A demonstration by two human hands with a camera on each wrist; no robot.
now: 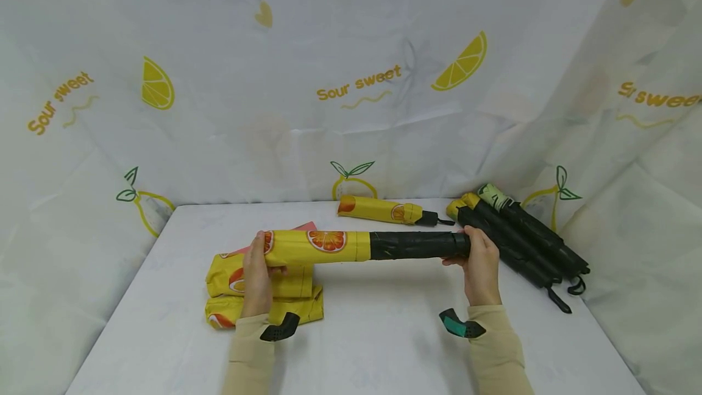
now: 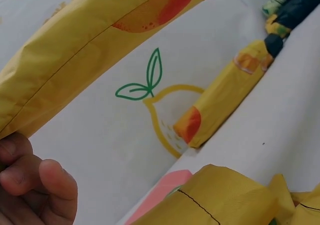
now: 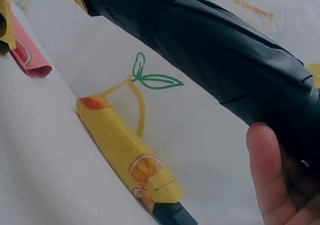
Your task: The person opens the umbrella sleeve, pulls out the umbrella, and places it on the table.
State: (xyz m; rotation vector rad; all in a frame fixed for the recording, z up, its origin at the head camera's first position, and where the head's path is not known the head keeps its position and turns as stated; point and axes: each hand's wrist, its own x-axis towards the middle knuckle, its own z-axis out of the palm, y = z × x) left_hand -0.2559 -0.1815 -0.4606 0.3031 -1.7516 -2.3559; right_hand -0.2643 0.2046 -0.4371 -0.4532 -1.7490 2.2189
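A folded black umbrella (image 1: 417, 245) is held level above the table, its left part inside a yellow sleeve (image 1: 307, 253) printed with orange slices. My left hand (image 1: 256, 279) grips the sleeve's far left end. At the opposite end, my right hand (image 1: 482, 266) holds the black part, with the thumb (image 3: 263, 152) along its underside in the right wrist view. Under and behind the left hand lie yellow printed sleeves (image 1: 293, 306), one over another. A pink sleeve (image 3: 35, 55) pokes out behind them.
Along the back edge lies another umbrella in a yellow sleeve (image 1: 378, 211), its black handle and strap pointing right. Two dark folded umbrellas (image 1: 507, 245) lie slanted at the table's right, with yellow and green ends. A white lemon-print cloth (image 1: 247, 108) hangs behind.
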